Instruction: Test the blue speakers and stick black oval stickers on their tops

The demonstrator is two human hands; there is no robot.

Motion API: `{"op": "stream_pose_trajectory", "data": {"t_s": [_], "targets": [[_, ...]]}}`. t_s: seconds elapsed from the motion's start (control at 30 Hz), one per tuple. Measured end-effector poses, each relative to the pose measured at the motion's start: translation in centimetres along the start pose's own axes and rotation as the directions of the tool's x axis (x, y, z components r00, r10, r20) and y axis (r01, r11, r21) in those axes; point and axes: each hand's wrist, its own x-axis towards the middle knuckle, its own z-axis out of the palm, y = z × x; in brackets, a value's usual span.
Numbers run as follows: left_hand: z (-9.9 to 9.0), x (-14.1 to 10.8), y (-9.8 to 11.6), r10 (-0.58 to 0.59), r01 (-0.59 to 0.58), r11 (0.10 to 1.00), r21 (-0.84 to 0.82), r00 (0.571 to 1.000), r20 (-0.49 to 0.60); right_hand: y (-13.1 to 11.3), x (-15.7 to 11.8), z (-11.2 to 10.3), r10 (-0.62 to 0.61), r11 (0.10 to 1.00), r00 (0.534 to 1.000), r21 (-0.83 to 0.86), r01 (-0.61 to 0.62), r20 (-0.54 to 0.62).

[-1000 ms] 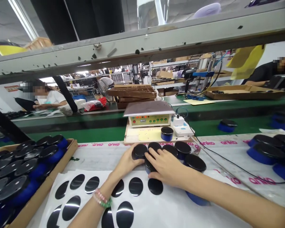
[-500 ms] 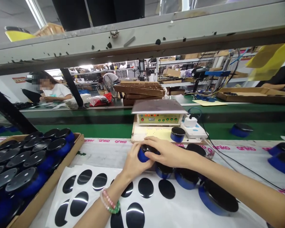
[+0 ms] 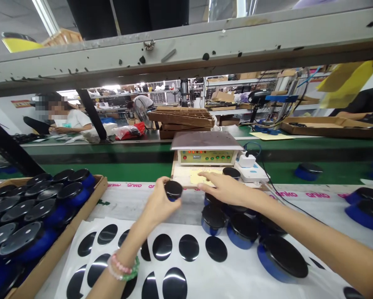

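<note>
My left hand (image 3: pixel 157 203) grips a round blue case with a glossy black top (image 3: pixel 174 189), thumb and fingers around its side. It is raised over the white work surface. My right hand (image 3: pixel 220 187) is apart from it, fingers stretched out and holding nothing, at the front edge of the control box's pale base board (image 3: pixel 180 175). Just beyond it another round case (image 3: pixel 231 172) sits on that board, partly hidden. Beneath and beside the right forearm stand several like cases (image 3: pixel 213 216). Black oval stickers (image 3: pixel 188 248) dot the white sheet (image 3: pixel 223 278) in front of me.
A cardboard tray (image 3: pixel 89 211) packed with the same cases stands at the left. Behind the board are a control box (image 3: pixel 206 155) with lit red digits and a white plug (image 3: pixel 247 161) with cables. A green conveyor (image 3: pixel 136 166) runs across. One person sits at the far left.
My hands have separated. The left has moved left with the case in it, while the right has let go of that case and opened toward the base board.
</note>
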Motion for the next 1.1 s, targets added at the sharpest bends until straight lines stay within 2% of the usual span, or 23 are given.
{"op": "stream_pose_trajectory", "data": {"t_s": [0.07, 0.13, 0.23, 0.33, 0.4, 0.5, 0.6, 0.67, 0.77, 0.87, 0.97, 1.1], "targets": [[-1.7, 0.3, -1.7, -0.101, 0.097, 0.993, 0.072, 0.993, 0.053, 0.8, 0.0, 0.1, 0.062, 0.995, 0.997, -0.08, -0.057, 0.055], [-3.1, 0.4, -3.0, -0.163, 0.146, 0.979, 0.14, 0.979, 0.123, 1.1, 0.0, 0.3, 0.073, 0.99, 0.99, -0.126, -0.057, 0.122], [-3.6, 0.1, -2.9, -0.161, 0.131, 0.971, 0.203, 0.977, 0.14, 1.4, 0.3, 0.6, 0.026, 0.992, 0.983, -0.127, -0.002, 0.183], [-1.6, -0.8, -0.5, -0.005, -0.022, 0.986, 0.165, 0.987, 0.163, 1.9, 0.8, 0.7, -0.043, 0.994, 0.98, -0.086, 0.061, 0.194], [0.7, -1.7, 1.0, 0.116, -0.138, 0.988, 0.073, 0.961, 0.25, 2.3, 1.1, 0.7, -0.084, 0.994, 0.979, -0.049, 0.095, 0.185], [3.9, -2.8, 1.7, 0.229, -0.219, 0.973, -0.068, 0.918, 0.322, 2.5, 1.4, 0.4, -0.133, 0.991, 0.981, 0.016, 0.132, 0.141], [5.4, -3.0, 0.9, 0.27, -0.236, 0.959, -0.157, 0.93, 0.251, 2.2, 1.3, -0.4, -0.146, 0.985, 0.989, 0.098, 0.143, 0.032], [5.5, -2.8, 0.3, 0.264, -0.236, 0.952, -0.197, 0.956, 0.13, 1.6, 0.9, -1.0, -0.144, 0.975, 0.989, 0.166, 0.148, -0.035], [5.3, -2.6, -0.1, 0.259, -0.259, 0.941, -0.216, 0.965, -0.027, 0.1, 0.0, -1.2, -0.195, 0.941, 0.98, 0.271, 0.2, -0.046], [5.2, -2.8, -0.3, 0.286, -0.295, 0.942, -0.16, 0.955, -0.079, -1.7, -0.5, -0.5, -0.247, 0.897, 0.966, 0.362, 0.255, -0.07], [5.1, -2.8, -0.4, 0.305, -0.313, 0.948, -0.055, 0.946, -0.111, -2.8, 0.1, 0.6, -0.212, 0.886, 0.97, 0.395, 0.241, -0.117], [4.5, -2.2, -0.5, 0.329, -0.315, 0.941, 0.127, 0.938, -0.109, -3.1, 1.6, 1.7, -0.185, 0.885, 0.977, 0.416, 0.211, -0.101]]}}
